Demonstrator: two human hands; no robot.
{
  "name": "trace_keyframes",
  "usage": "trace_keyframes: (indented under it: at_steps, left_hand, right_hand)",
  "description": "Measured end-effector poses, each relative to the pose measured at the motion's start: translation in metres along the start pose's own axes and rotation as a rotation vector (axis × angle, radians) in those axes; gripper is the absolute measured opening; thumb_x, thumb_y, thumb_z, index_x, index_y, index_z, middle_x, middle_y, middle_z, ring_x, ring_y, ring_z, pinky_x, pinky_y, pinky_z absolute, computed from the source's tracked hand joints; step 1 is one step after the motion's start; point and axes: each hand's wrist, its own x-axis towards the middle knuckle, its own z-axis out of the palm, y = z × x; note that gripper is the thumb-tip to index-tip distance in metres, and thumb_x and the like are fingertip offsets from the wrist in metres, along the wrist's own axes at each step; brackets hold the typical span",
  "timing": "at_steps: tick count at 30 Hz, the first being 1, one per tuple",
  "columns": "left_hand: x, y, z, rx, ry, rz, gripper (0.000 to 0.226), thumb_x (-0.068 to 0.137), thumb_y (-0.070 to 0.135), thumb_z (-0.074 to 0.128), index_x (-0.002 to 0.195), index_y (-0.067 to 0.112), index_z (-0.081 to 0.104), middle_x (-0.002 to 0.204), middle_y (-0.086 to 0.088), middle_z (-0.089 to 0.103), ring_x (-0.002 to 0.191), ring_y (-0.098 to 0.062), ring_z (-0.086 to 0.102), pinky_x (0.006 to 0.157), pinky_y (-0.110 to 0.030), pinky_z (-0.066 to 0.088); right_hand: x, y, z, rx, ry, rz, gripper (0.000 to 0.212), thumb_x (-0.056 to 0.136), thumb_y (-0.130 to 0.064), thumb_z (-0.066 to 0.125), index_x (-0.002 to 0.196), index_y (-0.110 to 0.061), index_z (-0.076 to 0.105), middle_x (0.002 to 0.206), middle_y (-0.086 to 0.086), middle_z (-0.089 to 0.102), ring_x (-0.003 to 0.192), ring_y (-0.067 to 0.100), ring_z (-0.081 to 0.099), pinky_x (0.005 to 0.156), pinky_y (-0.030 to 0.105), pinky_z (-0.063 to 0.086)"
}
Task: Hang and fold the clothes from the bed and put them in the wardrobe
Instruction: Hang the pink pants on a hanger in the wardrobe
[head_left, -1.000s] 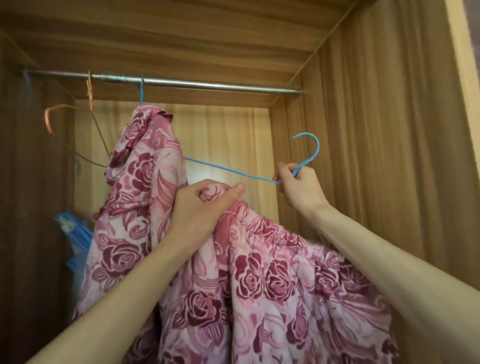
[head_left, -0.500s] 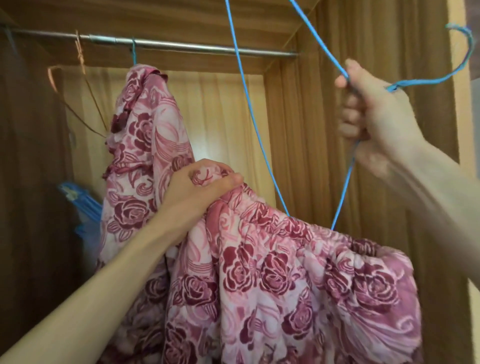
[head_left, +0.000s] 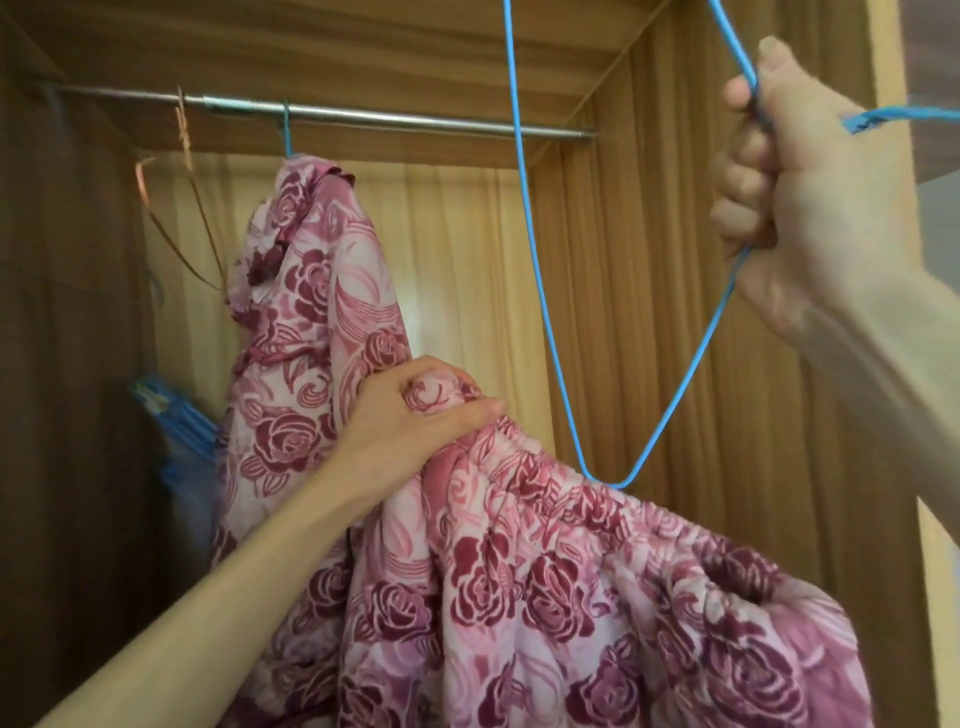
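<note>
I stand at an open wooden wardrobe with a metal rail (head_left: 395, 117) across its top. My left hand (head_left: 415, 421) grips a bunched edge of a pink garment with a dark rose print (head_left: 545, 597), holding it up at chest height. My right hand (head_left: 800, 192) grips a blue wire hanger (head_left: 524, 260) near its neck, raised high at the right. The hanger's lower corner touches the garment's gathered elastic edge. A second rose-print garment (head_left: 317, 322) hangs from the rail on a blue hook.
An empty copper-coloured wire hanger (head_left: 182, 228) hangs at the left end of the rail. Blue plastic hangers (head_left: 171, 421) show low at the left behind the hung garment. The wardrobe's right side wall (head_left: 649, 312) stands close to the blue hanger.
My right hand has lifted the blue hanger up and to the right, swinging it from near level to steeply upright. My left hand keeps its grip on the garment.
</note>
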Motion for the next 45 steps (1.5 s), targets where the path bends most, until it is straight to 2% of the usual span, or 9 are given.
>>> trace_keyframes:
  at_steps: [11, 17, 21, 30, 35, 41, 45]
  left_hand:
    - [0.006, -0.013, 0.001, 0.080, 0.041, 0.004, 0.038, 0.058, 0.038, 0.093, 0.083, 0.014, 0.077, 0.081, 0.003, 0.078, 0.073, 0.001, 0.070, 0.069, -0.009, 0.050]
    - [0.009, -0.018, 0.007, 0.079, 0.046, 0.022, 0.026, 0.066, 0.021, 0.095, 0.083, 0.013, 0.077, 0.080, 0.003, 0.078, 0.072, 0.001, 0.069, 0.070, -0.008, 0.050]
    - [0.010, -0.019, 0.010, 0.048, 0.062, 0.009, 0.034, 0.060, 0.034, 0.093, 0.083, 0.015, 0.077, 0.081, 0.002, 0.078, 0.071, 0.001, 0.070, 0.068, -0.007, 0.050]
    - [0.009, -0.021, 0.012, 0.020, 0.069, 0.042, 0.035, 0.060, 0.039, 0.091, 0.083, 0.016, 0.077, 0.082, 0.003, 0.078, 0.074, -0.001, 0.071, 0.070, -0.008, 0.050]
    - [0.009, -0.024, 0.012, 0.000, 0.077, 0.045, 0.032, 0.062, 0.039, 0.091, 0.082, 0.018, 0.077, 0.083, 0.001, 0.079, 0.076, -0.004, 0.072, 0.072, -0.010, 0.052]
    - [0.008, -0.030, 0.006, -0.046, 0.126, -0.002, 0.035, 0.064, 0.040, 0.091, 0.082, 0.015, 0.075, 0.078, -0.005, 0.076, 0.070, -0.007, 0.066, 0.067, -0.014, 0.052]
    - [0.006, -0.031, 0.003, -0.056, 0.137, -0.019, 0.034, 0.068, 0.039, 0.091, 0.083, 0.014, 0.074, 0.078, -0.009, 0.074, 0.069, -0.011, 0.063, 0.067, -0.017, 0.053]
  right_hand:
    - [0.000, 0.008, 0.003, 0.006, 0.060, -0.024, 0.030, 0.105, -0.029, 0.059, 0.077, -0.021, 0.067, 0.060, -0.006, 0.026, 0.048, 0.006, 0.021, 0.039, 0.018, 0.019]
    - [-0.008, 0.027, 0.010, -0.022, 0.034, 0.089, 0.031, 0.107, -0.028, 0.057, 0.078, -0.018, 0.066, 0.059, -0.007, 0.024, 0.046, 0.005, 0.020, 0.037, 0.016, 0.018]
    - [-0.009, 0.027, 0.009, 0.003, 0.015, 0.108, 0.030, 0.106, -0.029, 0.058, 0.080, -0.017, 0.066, 0.060, -0.007, 0.023, 0.046, 0.005, 0.019, 0.038, 0.017, 0.018]
    - [-0.016, 0.034, 0.008, -0.048, -0.015, 0.182, 0.024, 0.106, -0.028, 0.058, 0.086, -0.016, 0.065, 0.058, -0.009, 0.025, 0.045, 0.005, 0.019, 0.037, 0.017, 0.018]
    - [-0.045, 0.055, 0.002, -0.149, -0.118, 0.290, 0.025, 0.106, -0.028, 0.058, 0.087, -0.015, 0.066, 0.059, -0.006, 0.030, 0.045, 0.004, 0.025, 0.037, 0.016, 0.019]
    - [-0.082, 0.058, -0.023, -0.193, -0.217, 0.417, 0.024, 0.108, -0.025, 0.054, 0.090, -0.011, 0.062, 0.058, -0.007, 0.032, 0.047, 0.006, 0.022, 0.038, 0.016, 0.017]
    - [-0.098, 0.055, -0.045, -0.270, -0.224, 0.508, 0.024, 0.106, -0.024, 0.055, 0.089, -0.010, 0.063, 0.056, -0.006, 0.030, 0.046, 0.007, 0.020, 0.038, 0.015, 0.015]
